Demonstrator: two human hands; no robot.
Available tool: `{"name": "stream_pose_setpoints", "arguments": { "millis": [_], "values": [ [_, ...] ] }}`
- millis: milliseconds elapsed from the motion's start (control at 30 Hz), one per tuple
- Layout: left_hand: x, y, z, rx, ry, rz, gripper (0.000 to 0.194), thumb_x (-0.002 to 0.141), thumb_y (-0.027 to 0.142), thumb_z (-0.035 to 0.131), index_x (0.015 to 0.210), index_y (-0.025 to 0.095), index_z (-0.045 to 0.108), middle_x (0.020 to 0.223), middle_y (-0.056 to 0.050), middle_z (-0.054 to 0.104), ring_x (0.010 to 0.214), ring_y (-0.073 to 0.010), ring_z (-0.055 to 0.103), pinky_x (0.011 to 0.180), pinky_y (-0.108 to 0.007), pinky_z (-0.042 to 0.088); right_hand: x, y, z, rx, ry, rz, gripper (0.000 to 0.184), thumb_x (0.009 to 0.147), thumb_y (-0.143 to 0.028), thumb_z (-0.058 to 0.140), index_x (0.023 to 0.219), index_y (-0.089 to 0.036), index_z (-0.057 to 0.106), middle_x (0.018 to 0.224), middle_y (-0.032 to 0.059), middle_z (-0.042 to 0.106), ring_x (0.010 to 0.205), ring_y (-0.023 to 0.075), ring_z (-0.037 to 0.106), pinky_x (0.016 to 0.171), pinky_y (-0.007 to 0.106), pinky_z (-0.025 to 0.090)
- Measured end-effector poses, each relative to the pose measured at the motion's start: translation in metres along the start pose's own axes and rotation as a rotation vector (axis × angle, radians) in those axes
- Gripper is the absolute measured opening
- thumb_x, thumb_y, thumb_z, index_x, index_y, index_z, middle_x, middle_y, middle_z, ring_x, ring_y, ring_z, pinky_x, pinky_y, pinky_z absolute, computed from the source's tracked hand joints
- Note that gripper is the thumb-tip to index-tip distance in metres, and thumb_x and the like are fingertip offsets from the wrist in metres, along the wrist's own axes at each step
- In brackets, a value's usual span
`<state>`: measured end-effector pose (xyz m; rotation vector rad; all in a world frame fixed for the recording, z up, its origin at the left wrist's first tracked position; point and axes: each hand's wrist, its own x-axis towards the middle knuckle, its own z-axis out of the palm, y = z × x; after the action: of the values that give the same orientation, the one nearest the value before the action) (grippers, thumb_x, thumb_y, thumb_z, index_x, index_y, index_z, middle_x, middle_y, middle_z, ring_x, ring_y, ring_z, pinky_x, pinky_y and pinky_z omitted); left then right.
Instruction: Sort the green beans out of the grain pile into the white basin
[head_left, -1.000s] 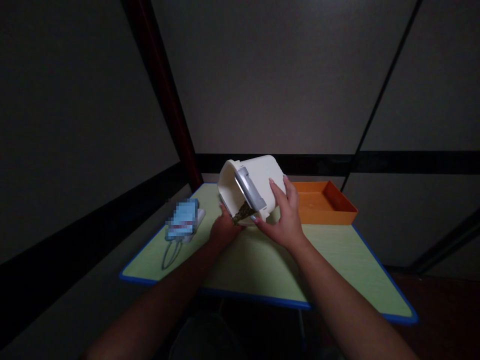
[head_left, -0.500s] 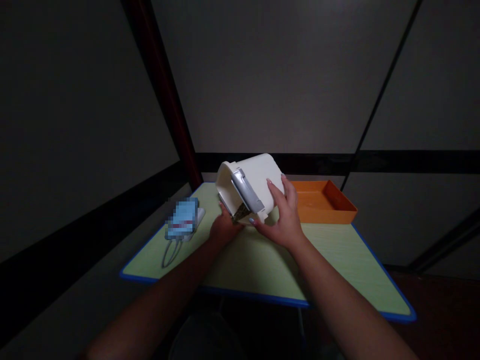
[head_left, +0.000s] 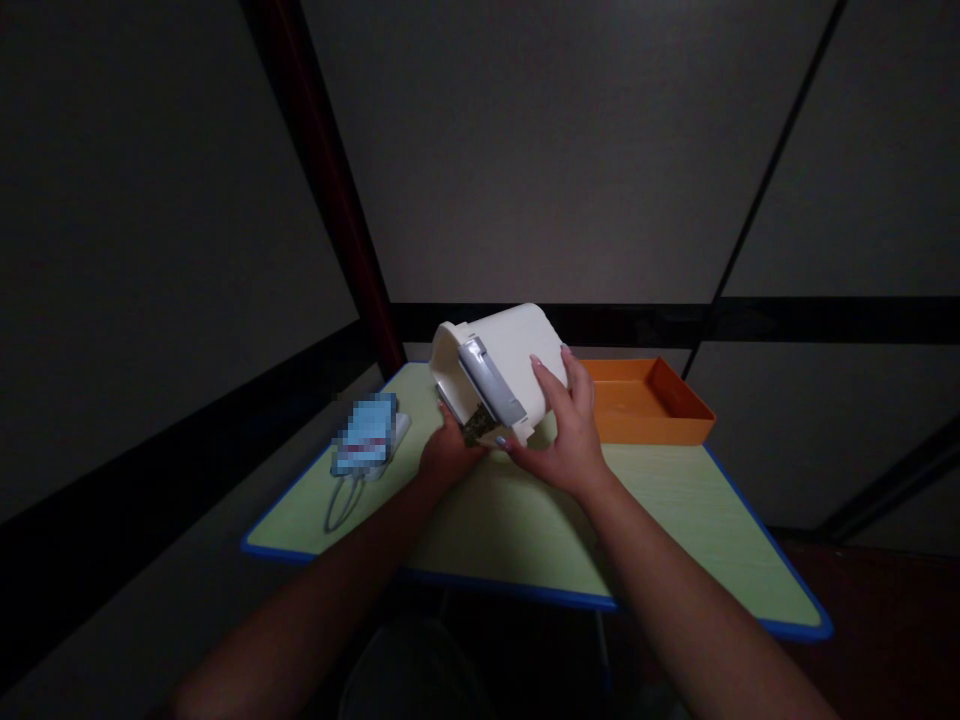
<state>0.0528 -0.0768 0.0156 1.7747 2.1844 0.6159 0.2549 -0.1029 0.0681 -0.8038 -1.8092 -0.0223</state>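
A white plastic container (head_left: pixel 510 345) with a grey latch (head_left: pixel 491 380) is held tilted above the table, its open mouth facing left and towards me. Some dark, greenish loose stuff (head_left: pixel 478 424) lies inside at the lower edge of the mouth; its kind is unclear. My right hand (head_left: pixel 566 430) grips the container's near right side, thumb at the rim and fingers spread over the wall. Under the mouth, my left hand (head_left: pixel 450 450) supports the container from the lower left; most of its fingers are hidden.
A light green table (head_left: pixel 675 520) with a blue edge stands before me. On its left lies a pixelated blue device (head_left: pixel 365 435) with a grey cable (head_left: pixel 341 505). An orange tray (head_left: pixel 660 430) sits at the back right. Dark-banded panels rise behind the table.
The dark stuff has slid a little further out towards the container's mouth, close to my left hand. Both hands and the container are almost unmoved.
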Motion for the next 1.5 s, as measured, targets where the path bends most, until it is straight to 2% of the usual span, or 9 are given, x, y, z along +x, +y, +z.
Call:
{"name": "stream_pose_setpoints", "arguments": {
  "millis": [400, 567, 767, 1000, 1500],
  "values": [
    [-0.0001, 0.0001, 0.0011, 0.001, 0.015, -0.017, 0.123, 0.071, 0.063, 0.061, 0.146, 0.002, -0.016, 0.126, -0.027, 0.059, 0.113, -0.0346, 0.061, 0.084, -0.039, 0.048, -0.0002, 0.0014, 0.0020, -0.005, 0.018, -0.041, 0.090, 0.064, -0.046, 0.075, 0.143, -0.029, 0.036, 0.151, 0.0128, 0.015, 0.139, 0.0389, 0.022, 0.108, 0.061, 0.029],
    [0.0007, -0.0013, 0.0016, -0.016, 0.015, -0.010, 0.126, 0.070, 0.062, 0.063, 0.145, 0.005, -0.019, 0.128, -0.023, 0.059, 0.114, -0.0328, 0.060, 0.086, -0.038, 0.047, 0.0002, 0.0017, 0.0015, -0.011, 0.007, -0.052, 0.093, 0.063, -0.048, 0.075, 0.144, -0.031, 0.033, 0.152, 0.0119, 0.014, 0.140, 0.0397, 0.021, 0.107, 0.063, 0.029],
    [0.0030, -0.0028, 0.0025, -0.030, 0.017, -0.001, 0.128, 0.068, 0.063, 0.064, 0.145, 0.005, -0.020, 0.129, -0.024, 0.058, 0.116, -0.0344, 0.059, 0.086, -0.038, 0.048, 0.0001, 0.0021, 0.0011, -0.017, 0.014, -0.062, 0.092, 0.063, -0.048, 0.075, 0.144, -0.030, 0.034, 0.151, 0.0120, 0.015, 0.139, 0.0392, 0.021, 0.107, 0.062, 0.030],
    [0.0025, -0.0026, 0.0012, -0.040, 0.027, 0.033, 0.126, 0.068, 0.054, 0.068, 0.146, 0.006, -0.018, 0.131, -0.022, 0.058, 0.117, -0.0344, 0.058, 0.086, -0.038, 0.047, 0.0004, 0.0014, 0.0008, -0.050, 0.024, -0.077, 0.091, 0.063, -0.050, 0.075, 0.143, -0.031, 0.036, 0.151, 0.0114, 0.018, 0.138, 0.0396, 0.023, 0.105, 0.063, 0.033],
    [0.0017, -0.0014, 0.0018, -0.012, 0.023, 0.049, 0.116, 0.072, 0.064, 0.059, 0.149, 0.010, -0.009, 0.133, -0.023, 0.056, 0.120, -0.0339, 0.056, 0.089, -0.040, 0.045, 0.0012, 0.0047, 0.0014, -0.087, 0.057, -0.050, 0.086, 0.064, -0.049, 0.072, 0.141, -0.029, 0.038, 0.148, 0.0117, 0.019, 0.136, 0.0378, 0.027, 0.104, 0.061, 0.035]
  ]
}}
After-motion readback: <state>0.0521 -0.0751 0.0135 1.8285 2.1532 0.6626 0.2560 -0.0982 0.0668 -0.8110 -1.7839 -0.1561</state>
